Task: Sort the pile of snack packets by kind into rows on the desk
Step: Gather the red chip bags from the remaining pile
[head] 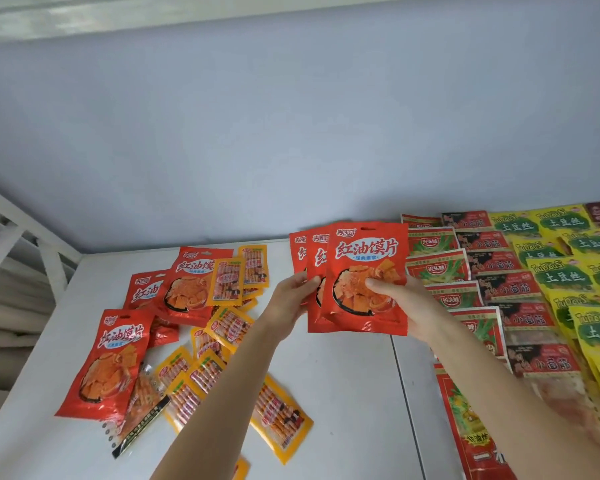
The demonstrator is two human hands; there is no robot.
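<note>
Both hands hold up a fan of three red snack packets [368,271] above the white desk [343,393], near its back edge. My left hand [291,299] grips the fan's left side, thumb on the front. My right hand [402,299] grips the right side, its thumb pressed on the front packet's picture. An unsorted pile lies at the left: more red packets of the same kind [108,362] and several small yellow packets [227,282]. Sorted rows fill the right: red-green packets [437,268], dark red packets [510,285] and yellow-green packets [561,275].
A clear packet with a black strip [139,414] lies at the pile's front. A large red bag [471,431] lies front right under my right forearm. A blue-grey wall rises behind the desk, and a white frame [21,237] stands at the left.
</note>
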